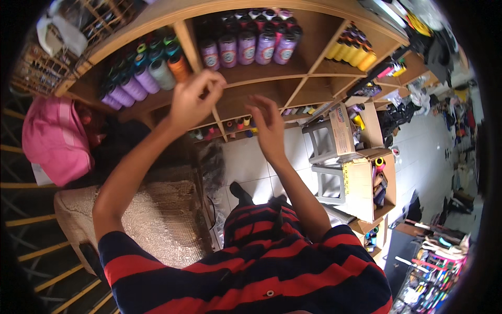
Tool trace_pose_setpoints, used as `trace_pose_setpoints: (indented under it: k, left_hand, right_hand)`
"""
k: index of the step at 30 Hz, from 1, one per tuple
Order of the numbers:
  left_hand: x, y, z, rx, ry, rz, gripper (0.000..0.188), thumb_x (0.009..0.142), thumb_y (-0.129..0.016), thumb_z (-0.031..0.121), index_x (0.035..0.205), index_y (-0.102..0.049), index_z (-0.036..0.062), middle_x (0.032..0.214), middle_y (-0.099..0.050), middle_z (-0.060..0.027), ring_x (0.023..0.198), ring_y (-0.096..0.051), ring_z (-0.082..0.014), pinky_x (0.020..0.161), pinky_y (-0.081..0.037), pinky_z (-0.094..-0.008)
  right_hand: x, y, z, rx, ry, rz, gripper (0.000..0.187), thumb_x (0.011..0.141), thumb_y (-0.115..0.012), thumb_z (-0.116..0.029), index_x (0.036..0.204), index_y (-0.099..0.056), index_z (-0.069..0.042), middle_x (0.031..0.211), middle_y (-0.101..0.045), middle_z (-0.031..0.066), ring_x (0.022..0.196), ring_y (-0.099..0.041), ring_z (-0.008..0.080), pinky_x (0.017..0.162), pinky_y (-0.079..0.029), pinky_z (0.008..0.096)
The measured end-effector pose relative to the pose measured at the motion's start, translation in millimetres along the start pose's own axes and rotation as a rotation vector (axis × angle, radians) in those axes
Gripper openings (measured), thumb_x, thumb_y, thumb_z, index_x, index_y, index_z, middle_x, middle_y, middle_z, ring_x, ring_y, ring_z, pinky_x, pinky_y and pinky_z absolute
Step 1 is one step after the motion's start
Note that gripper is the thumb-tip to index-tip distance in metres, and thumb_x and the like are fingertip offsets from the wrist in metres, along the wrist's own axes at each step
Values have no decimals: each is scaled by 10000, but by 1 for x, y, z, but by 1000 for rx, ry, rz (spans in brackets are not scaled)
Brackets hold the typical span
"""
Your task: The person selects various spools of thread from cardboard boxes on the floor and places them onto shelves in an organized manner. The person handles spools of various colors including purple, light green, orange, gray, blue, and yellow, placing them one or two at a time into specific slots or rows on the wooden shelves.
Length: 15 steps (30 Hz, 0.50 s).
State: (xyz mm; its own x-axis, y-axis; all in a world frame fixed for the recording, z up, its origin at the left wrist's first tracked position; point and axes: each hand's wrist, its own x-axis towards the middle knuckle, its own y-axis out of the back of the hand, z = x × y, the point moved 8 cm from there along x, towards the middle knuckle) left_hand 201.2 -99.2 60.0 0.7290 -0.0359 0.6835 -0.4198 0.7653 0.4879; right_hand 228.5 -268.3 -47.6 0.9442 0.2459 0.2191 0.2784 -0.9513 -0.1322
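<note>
Purple spools (247,49) stand in rows on the wooden shelf (261,80), seemingly done; other spools (380,183) lie in the box (358,191), perhaps unsorted. My left hand (191,99) curls near the orange spool (178,68), any pinch unclear; my right hand (267,125), half uncurled, looks empty.

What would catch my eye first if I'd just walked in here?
Probably the purple spools lined up in the upper middle compartment of the wooden shelf, with yellow spools in the compartment to their right. Next, the bright pink bundle at the far left stands out. In the middle of the view, the person's left hand and right hand are raised in front of the shelf.
</note>
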Motion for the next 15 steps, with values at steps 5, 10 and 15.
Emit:
trace_pose_setpoints:
  k: [5, 10, 15]
  left_hand:
    - [20, -101, 87, -237, 3, -261, 26, 881, -618, 16, 898, -618, -5, 629, -594, -22, 534, -531, -31, 476, -413, -203]
    - [19, -211, 180, -510, 69, -454, 85, 908, -593, 78, 885, -609, -2, 624, -593, -43, 513, -552, -85, 477, -429, -230]
    - [-27, -327, 252, -648, 224, -723, 260, 987, -472, 186, 875, -618, 2, 603, -572, -28, 554, -546, -70, 513, -428, -218]
  right_hand:
    - [-64, 130, -39, 83, -57, 155, 262, 972, -474, -124, 1185, -484, 28, 1181, -581, 164, 1018, -635, 240, 896, -483, 340]
    - [-152, 270, -59, 69, -86, 427, 286, 988, -439, -199, 1156, -487, 27, 1160, -580, 180, 988, -645, 278, 937, -479, 385]
    - [-251, 387, -80, 83, -63, 645, 302, 981, -460, -232, 1136, -495, 24, 1123, -599, 176, 980, -646, 265, 931, -477, 387]
